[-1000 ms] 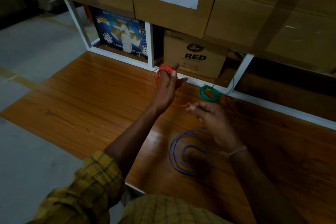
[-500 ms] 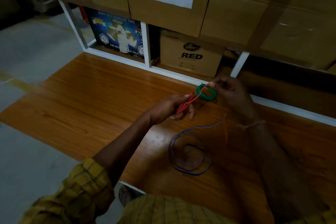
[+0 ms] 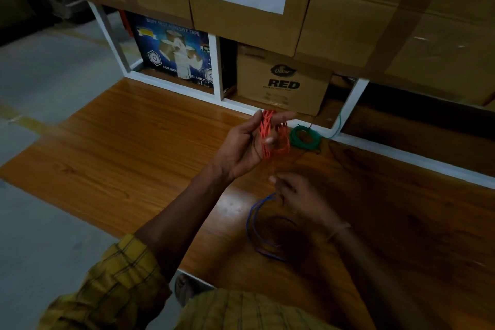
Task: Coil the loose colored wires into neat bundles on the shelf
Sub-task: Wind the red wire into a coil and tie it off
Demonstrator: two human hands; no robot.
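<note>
Wooden shelf (image 3: 128, 147), frame centre: our left hand (image 3: 245, 150) holds the orange coil (image 3: 273, 136); right hand (image 3: 300, 195) pinches its tail, we judge. Next: finish wrapping, then blue wire (image 3: 254, 222).

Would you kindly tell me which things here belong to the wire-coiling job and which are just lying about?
Job:
orange wire, wound round the left hand
green coil on the shelf
blue wire, loose
right hand

Lying about:
RED carton
tape box
large cartons
</note>
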